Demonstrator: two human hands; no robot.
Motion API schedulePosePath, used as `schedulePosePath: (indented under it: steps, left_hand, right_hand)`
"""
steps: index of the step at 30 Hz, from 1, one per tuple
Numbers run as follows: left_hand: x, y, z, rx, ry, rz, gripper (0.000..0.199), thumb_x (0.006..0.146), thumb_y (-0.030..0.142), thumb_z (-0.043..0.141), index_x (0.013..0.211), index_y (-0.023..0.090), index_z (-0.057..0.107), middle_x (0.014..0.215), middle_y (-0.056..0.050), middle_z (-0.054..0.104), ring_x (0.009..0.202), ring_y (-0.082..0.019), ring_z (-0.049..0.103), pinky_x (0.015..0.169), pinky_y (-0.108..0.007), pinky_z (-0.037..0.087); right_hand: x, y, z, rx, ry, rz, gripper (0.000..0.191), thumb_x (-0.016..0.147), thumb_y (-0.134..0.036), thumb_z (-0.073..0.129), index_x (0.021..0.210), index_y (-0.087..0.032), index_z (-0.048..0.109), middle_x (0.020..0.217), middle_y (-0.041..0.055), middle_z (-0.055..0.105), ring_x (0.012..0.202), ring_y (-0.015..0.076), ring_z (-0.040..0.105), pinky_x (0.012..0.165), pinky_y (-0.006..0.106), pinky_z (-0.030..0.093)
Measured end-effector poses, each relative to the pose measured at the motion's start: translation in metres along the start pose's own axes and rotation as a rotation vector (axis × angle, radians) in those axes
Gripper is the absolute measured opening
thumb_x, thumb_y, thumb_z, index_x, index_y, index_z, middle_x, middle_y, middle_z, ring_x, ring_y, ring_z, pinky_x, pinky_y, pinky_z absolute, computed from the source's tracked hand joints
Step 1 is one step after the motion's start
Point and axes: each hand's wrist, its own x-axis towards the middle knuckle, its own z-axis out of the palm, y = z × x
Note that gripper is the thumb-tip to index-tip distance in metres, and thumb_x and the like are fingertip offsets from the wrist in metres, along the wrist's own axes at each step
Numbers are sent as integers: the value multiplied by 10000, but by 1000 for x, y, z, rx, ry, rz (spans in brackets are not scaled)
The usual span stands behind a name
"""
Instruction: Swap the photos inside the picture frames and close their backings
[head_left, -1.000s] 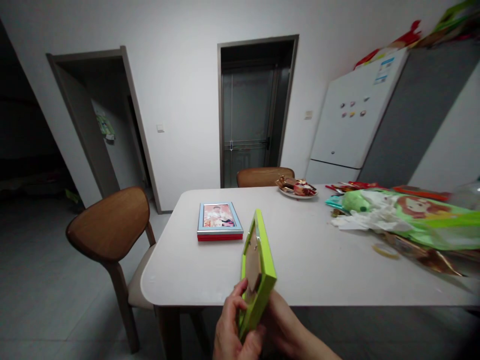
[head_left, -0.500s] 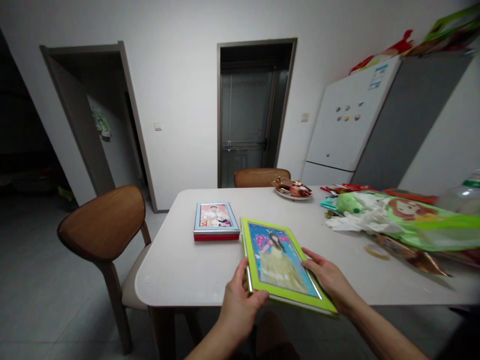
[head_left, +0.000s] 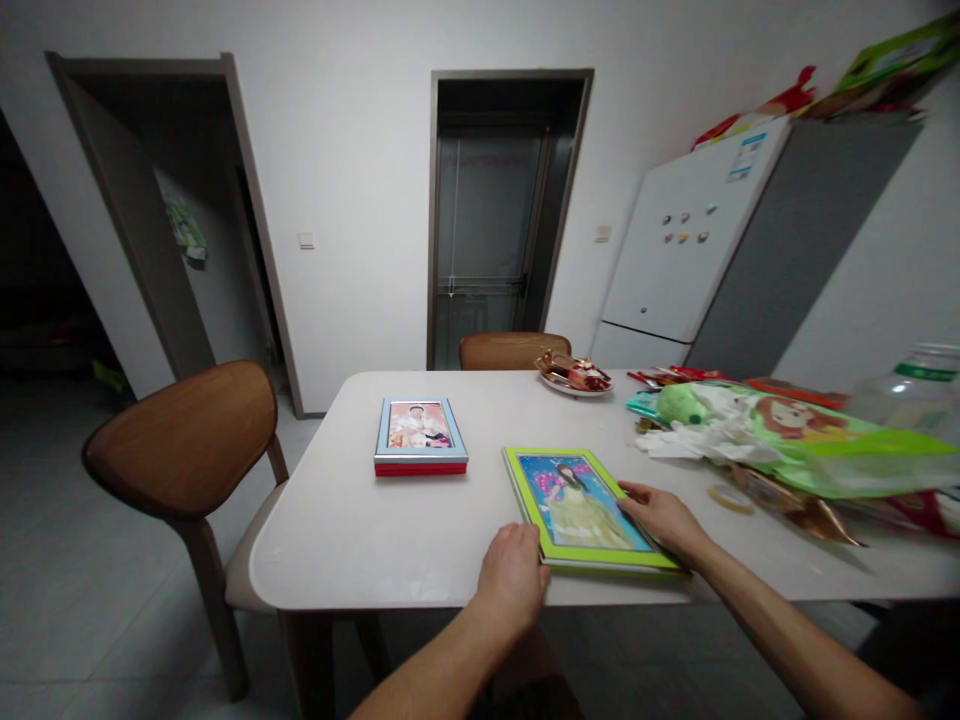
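A lime-green picture frame (head_left: 585, 510) with a picture of a figure in a yellow dress is low at the front of the table, face up and slightly turned; it looks to rest on the tabletop. My left hand (head_left: 514, 575) grips its near left corner, fingers curled at the edge. At the right edge, my right hand (head_left: 664, 520) holds it with the thumb and fingers. Left of it, apart, a light-blue picture frame (head_left: 420, 452) lies face up on top of a red one (head_left: 420, 469).
The white table (head_left: 360, 560) carries a plate of packaged snacks (head_left: 576, 378) at the back. On its right lie a green bag (head_left: 832, 450), crumpled tissues (head_left: 712, 435), a tape roll (head_left: 730, 499) and a clear jug (head_left: 915, 390). A wooden chair (head_left: 187, 435) stands at left.
Both hands have lowered the green frame to the tabletop, slightly right and away from the stack. My left hand's thumb no longer lies over its front. The view has shifted slightly.
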Motion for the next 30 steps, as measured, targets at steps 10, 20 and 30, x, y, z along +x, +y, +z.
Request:
schedulePosePath:
  steps: [10,20,30]
  left_hand:
    - [-23,-50,-47,-250,294,-175,421,675,165,548,1092,156,491,1180,-89,512,1117,-224,416,979,-374,267]
    - [-16,-93,-91,-747,600,-464,279,734,239,559,974,104,512,863,-98,632,828,-171,601,756,-292,447]
    - [-29,-55,-103,-1082,884,-301,225,737,185,526,955,139,550,950,-62,639,921,-180,577,808,-284,445]
  right_hand:
    - [-12,-116,37,-110,66,-426,357,723,-221,444,1047,-144,570,1065,90,592,982,200,523,848,298,364]
    - [-25,-236,107,-138,29,-756,227,674,-141,517,899,-130,548,997,139,558,957,238,469,800,353,331]
    - [-106,-209,89,258,-125,-922,309,629,-160,559,936,-166,522,1077,101,532,1020,215,457,883,376,330]
